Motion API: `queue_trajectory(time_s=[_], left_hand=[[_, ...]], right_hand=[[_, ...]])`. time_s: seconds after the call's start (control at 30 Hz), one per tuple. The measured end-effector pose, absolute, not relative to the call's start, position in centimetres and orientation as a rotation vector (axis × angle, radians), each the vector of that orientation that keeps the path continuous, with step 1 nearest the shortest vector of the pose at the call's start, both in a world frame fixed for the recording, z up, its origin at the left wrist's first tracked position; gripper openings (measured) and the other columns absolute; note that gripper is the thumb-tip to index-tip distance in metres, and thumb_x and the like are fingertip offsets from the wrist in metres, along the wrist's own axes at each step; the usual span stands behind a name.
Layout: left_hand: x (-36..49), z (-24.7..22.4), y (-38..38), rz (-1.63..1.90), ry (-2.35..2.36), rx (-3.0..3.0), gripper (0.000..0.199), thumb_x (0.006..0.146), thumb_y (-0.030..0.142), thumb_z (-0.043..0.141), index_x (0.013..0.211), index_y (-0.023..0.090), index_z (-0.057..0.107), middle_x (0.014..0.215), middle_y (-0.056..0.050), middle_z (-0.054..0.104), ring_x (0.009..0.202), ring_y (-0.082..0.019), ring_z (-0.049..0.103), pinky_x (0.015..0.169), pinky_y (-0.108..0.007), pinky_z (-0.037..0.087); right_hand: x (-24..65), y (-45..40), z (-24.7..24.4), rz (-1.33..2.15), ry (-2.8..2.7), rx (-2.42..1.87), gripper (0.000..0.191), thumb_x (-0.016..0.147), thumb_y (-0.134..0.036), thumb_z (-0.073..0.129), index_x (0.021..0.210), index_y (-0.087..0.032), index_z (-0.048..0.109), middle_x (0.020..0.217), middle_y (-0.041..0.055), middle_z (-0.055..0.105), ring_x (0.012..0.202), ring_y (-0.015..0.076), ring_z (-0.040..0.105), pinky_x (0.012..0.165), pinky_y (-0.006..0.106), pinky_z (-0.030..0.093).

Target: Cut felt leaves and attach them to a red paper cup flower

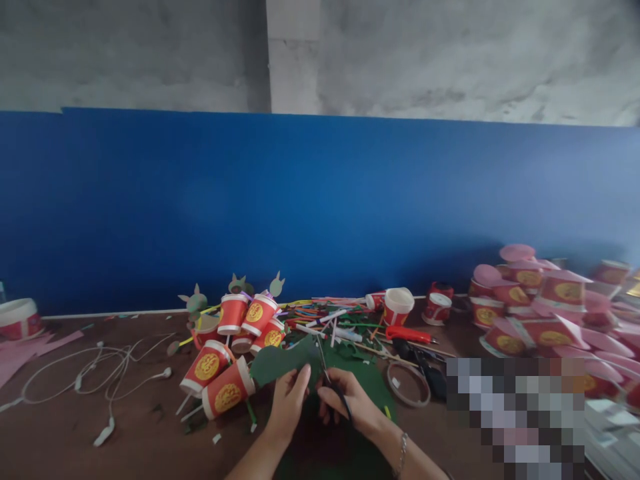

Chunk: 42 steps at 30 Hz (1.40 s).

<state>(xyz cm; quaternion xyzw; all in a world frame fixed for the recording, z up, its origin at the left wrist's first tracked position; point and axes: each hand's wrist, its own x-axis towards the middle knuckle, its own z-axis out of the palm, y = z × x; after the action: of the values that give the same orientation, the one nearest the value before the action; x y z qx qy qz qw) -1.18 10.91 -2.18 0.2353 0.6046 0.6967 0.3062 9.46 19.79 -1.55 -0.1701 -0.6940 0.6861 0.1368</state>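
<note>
My left hand [290,403] pinches a piece of dark green paper [280,362] between thumb and fingers. Closed around the handles of a pair of scissors [323,363] is my right hand [350,403], with a bracelet at its wrist. The blades point away from me and lie at the right edge of the green paper. Below and to the right of my hands spreads a larger dark green sheet [373,383]. Left of the held paper, several red paper cups [229,393] with gold emblems lie piled, some with sticks and grey animal-shaped cutouts [194,301].
White earphones [107,383] lie tangled at the left. Coloured strips and pens [345,333] litter the back middle. A red-handled tool [411,335] and a roll of tape [407,385] are at right, beyond them a heap of cups with pink paper [555,313]. A blue panel [320,207] stands behind.
</note>
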Motion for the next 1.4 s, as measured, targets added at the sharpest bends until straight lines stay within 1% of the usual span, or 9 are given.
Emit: queue_trajectory(time_s=[0.17,0.37,0.63,0.87,0.97,1.1,1.27,1.33,1.4], left_hand=[[-1.4,-2.7,11.0,1.824,1.615,0.646,0.051,0.061,0.064,0.059,0.05,0.018,0.041,0.046,0.007,0.032,0.047,-0.008,0.03,0.045,-0.021,0.024],[-1.5,-2.9,11.1,1.823,1.592,0.642,0.053,0.06,0.065,0.059,0.049,0.019,0.036,0.046,0.008,0.027,0.046,-0.007,0.026,0.046,-0.021,0.022],[-1.7,-3.2,11.1,1.855,1.598,0.612,0.051,0.063,0.062,0.06,0.05,0.018,0.038,0.047,0.008,0.031,0.047,-0.007,0.03,0.048,-0.02,0.025],[-1.7,-3.2,11.1,1.855,1.546,0.591,0.051,0.062,0.061,0.062,0.049,0.018,0.037,0.046,0.008,0.032,0.045,-0.006,0.029,0.046,-0.02,0.022],[-1.7,-3.3,11.1,1.829,1.526,0.6,0.049,0.062,0.059,0.062,0.05,0.017,0.04,0.046,0.008,0.032,0.045,-0.006,0.029,0.046,-0.02,0.022],[-1.6,-3.1,11.0,1.778,1.51,0.579,0.05,0.059,0.061,0.063,0.05,0.017,0.042,0.045,0.008,0.032,0.045,-0.006,0.028,0.046,-0.02,0.02],[-1.3,-2.0,10.8,1.805,1.471,0.492,0.052,0.051,0.061,0.068,0.049,0.017,0.041,0.045,0.008,0.033,0.046,-0.006,0.03,0.046,-0.02,0.021],[-1.2,-1.7,10.8,1.809,1.469,0.477,0.052,0.049,0.061,0.069,0.049,0.017,0.041,0.046,0.008,0.033,0.046,-0.006,0.03,0.046,-0.02,0.021],[-1.2,-1.7,10.7,1.788,1.467,0.499,0.051,0.051,0.061,0.068,0.048,0.017,0.042,0.045,0.008,0.033,0.045,-0.006,0.029,0.046,-0.02,0.02]], right_hand=[[9.6,19.8,-1.6,1.976,-2.026,-0.483,0.041,0.069,-0.052,0.062,0.081,-0.014,0.053,0.052,-0.0012,0.059,0.042,0.0091,0.054,0.037,0.015,0.034],[9.6,19.9,-1.5,1.947,-2.028,-0.492,0.037,0.068,-0.049,0.063,0.076,-0.014,0.053,0.047,-0.0034,0.055,0.036,0.0073,0.048,0.034,0.015,0.031],[9.4,19.8,-1.3,1.925,-2.034,-0.583,0.035,0.066,-0.048,0.065,0.07,-0.015,0.053,0.042,-0.0051,0.052,0.031,0.0067,0.044,0.031,0.016,0.03],[9.6,19.8,-0.8,1.929,-2.045,-0.588,0.036,0.067,-0.049,0.064,0.073,-0.015,0.053,0.043,-0.0051,0.054,0.032,0.0072,0.046,0.03,0.015,0.027],[9.7,19.7,-0.6,1.94,-2.032,-0.566,0.037,0.067,-0.05,0.063,0.073,-0.015,0.052,0.046,-0.004,0.056,0.036,0.0077,0.05,0.033,0.015,0.031],[9.6,19.7,-0.6,1.915,-2.036,-0.547,0.037,0.067,-0.051,0.063,0.07,-0.015,0.051,0.046,-0.0039,0.056,0.037,0.0074,0.049,0.033,0.015,0.03],[9.5,19.6,-0.5,1.908,-2.031,-0.559,0.038,0.066,-0.051,0.064,0.066,-0.016,0.05,0.042,-0.0051,0.052,0.033,0.0069,0.045,0.032,0.016,0.028],[9.6,19.6,-0.4,1.918,-2.033,-0.555,0.038,0.066,-0.051,0.065,0.067,-0.016,0.051,0.043,-0.0049,0.053,0.034,0.0072,0.046,0.033,0.016,0.029],[9.7,19.7,-0.3,1.934,-2.031,-0.542,0.037,0.066,-0.051,0.064,0.07,-0.016,0.052,0.046,-0.0042,0.055,0.036,0.0077,0.048,0.034,0.016,0.031]])
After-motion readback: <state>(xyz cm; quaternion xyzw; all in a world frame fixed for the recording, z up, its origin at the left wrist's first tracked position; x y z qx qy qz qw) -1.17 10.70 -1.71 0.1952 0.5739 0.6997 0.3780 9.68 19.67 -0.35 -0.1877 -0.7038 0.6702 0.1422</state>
